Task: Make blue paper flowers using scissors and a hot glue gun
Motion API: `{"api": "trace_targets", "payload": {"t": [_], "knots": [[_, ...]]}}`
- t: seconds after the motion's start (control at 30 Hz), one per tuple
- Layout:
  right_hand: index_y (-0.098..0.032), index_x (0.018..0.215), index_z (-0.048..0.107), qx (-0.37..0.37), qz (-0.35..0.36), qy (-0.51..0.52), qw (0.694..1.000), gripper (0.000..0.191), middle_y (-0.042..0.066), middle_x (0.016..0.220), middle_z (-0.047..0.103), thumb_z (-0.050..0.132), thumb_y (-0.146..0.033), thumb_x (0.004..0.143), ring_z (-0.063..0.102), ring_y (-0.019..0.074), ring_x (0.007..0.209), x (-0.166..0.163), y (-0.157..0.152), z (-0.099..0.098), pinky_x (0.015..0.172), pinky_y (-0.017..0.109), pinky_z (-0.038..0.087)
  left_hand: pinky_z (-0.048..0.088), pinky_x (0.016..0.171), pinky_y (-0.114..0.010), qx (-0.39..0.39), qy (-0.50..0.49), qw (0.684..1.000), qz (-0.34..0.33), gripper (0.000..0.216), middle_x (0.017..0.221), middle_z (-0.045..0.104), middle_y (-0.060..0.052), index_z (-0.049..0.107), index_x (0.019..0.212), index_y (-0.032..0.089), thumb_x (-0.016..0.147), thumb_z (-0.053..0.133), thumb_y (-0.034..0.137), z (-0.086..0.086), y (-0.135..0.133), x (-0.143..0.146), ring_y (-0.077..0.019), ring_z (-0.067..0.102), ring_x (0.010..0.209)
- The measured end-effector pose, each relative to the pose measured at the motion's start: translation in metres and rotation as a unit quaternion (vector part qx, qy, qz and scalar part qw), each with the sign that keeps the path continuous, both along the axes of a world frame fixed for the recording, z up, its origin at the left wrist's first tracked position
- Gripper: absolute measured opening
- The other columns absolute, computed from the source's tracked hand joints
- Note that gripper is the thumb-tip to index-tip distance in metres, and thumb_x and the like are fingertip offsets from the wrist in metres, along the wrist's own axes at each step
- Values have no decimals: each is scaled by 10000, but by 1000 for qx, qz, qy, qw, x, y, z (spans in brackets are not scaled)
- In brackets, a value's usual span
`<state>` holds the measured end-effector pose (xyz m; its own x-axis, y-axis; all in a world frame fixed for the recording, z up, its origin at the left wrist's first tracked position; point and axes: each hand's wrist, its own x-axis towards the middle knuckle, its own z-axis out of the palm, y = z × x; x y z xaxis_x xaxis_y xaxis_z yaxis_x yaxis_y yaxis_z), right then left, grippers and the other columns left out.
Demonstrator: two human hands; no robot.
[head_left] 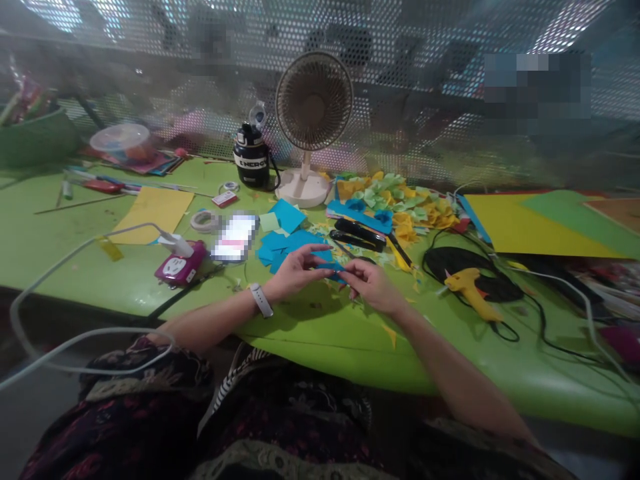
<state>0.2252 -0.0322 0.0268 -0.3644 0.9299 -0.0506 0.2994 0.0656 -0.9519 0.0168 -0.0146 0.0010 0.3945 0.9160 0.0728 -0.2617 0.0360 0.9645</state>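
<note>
Blue paper (329, 266), narrow — held by left hand (296, 272) and right hand (372, 285).

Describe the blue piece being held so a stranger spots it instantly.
At the green table, look from the fan toward the near edge. The right hand pinches a small blue paper piece, the left hand touching it. Unlike the blue sheets behind, this one is held.

The held paper (331, 266) is blue, the table (320, 350) lime green, the glue gun (473, 292) yellow.

Green table (320, 360), perforated screen (395, 100) behind, dim light
</note>
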Motion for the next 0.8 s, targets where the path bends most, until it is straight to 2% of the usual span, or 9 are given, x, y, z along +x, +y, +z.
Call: {"api": "trace_targets", "payload": {"t": [0.2,0.33,0.4,0.5,0.57,0.67,0.73,0.8], "knots": [[-199,809,588,-40,34,19,998,495,-11,647,663,731,-666,727,529,82,437,0,0,5,442,239,457,528,752,-277,-38,-12,998,-48,520,766,699,0,660,1122,129,677,886,273,9,1,-3,-100,657,702],[-200,804,575,-55,19,30,998,513,-22,616,659,742,-676,706,485,66,389,4,1,8,391,221,379,527,704,-277,-39,-20,997,-65,435,771,704,-13,688,1064,150,692,872,280,19,8,-11,-105,650,678],[-198,803,571,-62,9,28,998,523,-18,622,667,745,-679,696,492,67,392,6,3,8,394,221,379,523,661,-258,-14,-37,999,-21,404,768,699,-8,701,1036,167,696,865,309,26,15,-18,-99,641,657],[-194,858,583,-92,9,14,996,532,-12,648,685,776,-654,674,518,72,411,6,3,6,422,227,419,527,655,-238,20,-57,994,96,354,765,687,5,703,998,181,715,840,344,35,29,-30,-93,639,669],[-194,925,590,-125,29,-4,992,530,0,675,705,787,-623,683,549,84,427,4,2,4,440,232,444,530,661,-230,32,-35,985,164,328,797,698,-1,702,981,185,720,828,339,39,38,-38,-92,645,685],[-199,1034,601,-164,82,-79,980,504,15,674,723,750,-584,746,583,120,433,1,-3,2,434,249,448,537,666,-227,47,-11,974,221,285,798,698,-5,700,956,184,735,807,329,43,46,-47,-96,653,694],[-204,1046,626,-128,72,-160,976,438,-1,601,692,698,-560,803,577,137,423,2,-4,2,431,256,432,539,664,-228,57,13,973,222,272,790,698,-12,699,948,173,749,791,335,44,49,-51,-105,663,700],[-209,990,661,-51,28,-226,972,359,-13,551,654,641,-540,851,578,146,439,7,-3,4,454,260,419,538,662,-228,65,45,973,216,268,803,706,-26,692,943,160,764,773,343,45,51,-54,-113,674,713]]}}
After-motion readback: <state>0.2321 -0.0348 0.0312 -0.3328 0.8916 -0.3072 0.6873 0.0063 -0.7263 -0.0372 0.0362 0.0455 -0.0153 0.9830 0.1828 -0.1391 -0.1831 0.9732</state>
